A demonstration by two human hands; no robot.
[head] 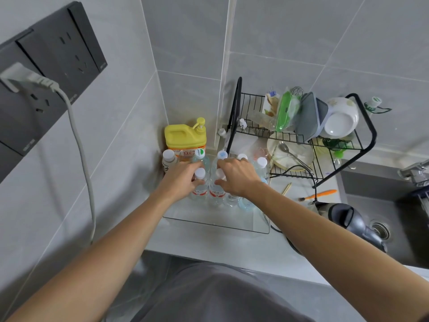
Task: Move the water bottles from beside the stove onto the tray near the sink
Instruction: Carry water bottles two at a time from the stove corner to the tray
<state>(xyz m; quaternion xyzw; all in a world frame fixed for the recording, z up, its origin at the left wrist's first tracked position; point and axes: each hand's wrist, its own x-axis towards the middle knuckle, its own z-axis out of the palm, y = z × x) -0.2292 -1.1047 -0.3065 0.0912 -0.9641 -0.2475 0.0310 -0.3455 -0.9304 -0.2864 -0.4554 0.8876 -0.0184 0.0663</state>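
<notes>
Head view looks down on your two bare forearms reaching into a clear tray [216, 225] that sits on the pale worktop [232, 247], against the tiled wall corner and just left of the black dish rack [301, 138]. Your left hand [180, 180] curls its fingers round the neck of a red-labelled water bottle [200, 189], just under its white cap. Your right hand [236, 176] does the same on a second red-labelled bottle [217, 194] standing touching the first. Both bottles are upright inside the tray, in its rear half. More clear bottles [261, 166] with white caps stand upright in the tray behind and to the right of your right hand, partly hidden by it; you cannot count them for sure. A green-capped bottle [200, 156] and a blue-capped one [222, 155] stand at the tray's back edge.

Behind the tray, in the corner, stands a yellow pump-top detergent jug [185, 135], with a small white-capped bottle [168, 160] at its left. Right of the tray the dish rack carries bowls, plates, a spoon and packets. A dark electric kettle [348, 219] sits right of the tray at the sink's [399, 231] edge, and an orange toothbrush [318, 195] lies on the worktop between rack and kettle. Left of the tray, a wall socket panel [51, 66] holds a white plug and cable.
</notes>
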